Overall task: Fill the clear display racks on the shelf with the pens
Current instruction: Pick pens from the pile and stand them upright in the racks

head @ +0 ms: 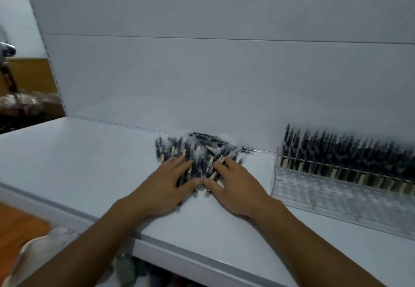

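A loose pile of dark pens (197,149) with pale labels lies on the white shelf (78,163), against the back panel. My left hand (166,183) and my right hand (233,185) lie flat on the near part of the pile, fingers straight and spread, thumbs almost meeting. To the right stands a clear display rack (336,199). Its back rows hold several upright dark pens (336,152), while its front rows show bare holes. The frame is blurred by motion.
The shelf's grey front edge (179,253) runs across below my forearms. A lower shelf with dim goods (143,273) shows underneath. At the far left, beyond the shelf end, are a brown wall and some wrapped items (20,102).
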Motion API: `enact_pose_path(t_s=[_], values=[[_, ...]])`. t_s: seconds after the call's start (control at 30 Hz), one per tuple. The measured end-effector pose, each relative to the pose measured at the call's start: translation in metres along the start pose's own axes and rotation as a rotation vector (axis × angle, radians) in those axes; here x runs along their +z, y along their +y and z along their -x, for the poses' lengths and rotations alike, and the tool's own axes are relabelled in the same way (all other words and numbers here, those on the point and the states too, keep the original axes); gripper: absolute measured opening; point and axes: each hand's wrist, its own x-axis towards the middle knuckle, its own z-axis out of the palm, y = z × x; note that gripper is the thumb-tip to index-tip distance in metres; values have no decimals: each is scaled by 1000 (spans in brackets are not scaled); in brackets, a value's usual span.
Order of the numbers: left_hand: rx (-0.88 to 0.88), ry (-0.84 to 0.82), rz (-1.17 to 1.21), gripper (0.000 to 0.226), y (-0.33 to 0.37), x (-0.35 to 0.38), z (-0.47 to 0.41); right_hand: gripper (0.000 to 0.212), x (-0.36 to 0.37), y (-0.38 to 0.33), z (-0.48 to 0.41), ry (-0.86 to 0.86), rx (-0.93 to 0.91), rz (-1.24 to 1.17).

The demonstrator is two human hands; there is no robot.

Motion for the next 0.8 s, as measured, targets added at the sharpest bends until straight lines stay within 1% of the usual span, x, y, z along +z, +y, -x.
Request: enact_pose_path(t_s=[0.1, 0.23, 0.3, 0.4, 0.5, 0.57, 0.67, 0.73, 0.8], values=[[-5, 66, -3, 76, -2, 0, -6, 49, 1, 4, 7, 55, -79, -132], [11, 139, -73, 66, 1, -2, -13, 46, -4, 4, 13, 34, -111, -230], [9, 139, -41, 62, 1, -4, -14, 38, -5, 1, 14, 56, -104, -270], [24, 146, 34, 55, 0, -6, -10, 19, -8, -3, 15, 106, -103, -316], [40, 174, 8, 49, -2, -8, -4, 12, -10, -3, 16, 141, -100, -351], [20, 218, 7, 42, -2, -11, -1, 9, -10, -4, 15, 187, -99, -354], [-24, 284, 44, 34, 1, -17, -2, 12, -10, -4, 14, 263, -22, -226], [-72, 320, 60, 33, 2, -22, -7, 20, -9, -1, 15, 219, 46, -153], [-129, 316, 42, 36, 0, -29, -13, 30, -8, 1, 16, 139, 51, -138]])
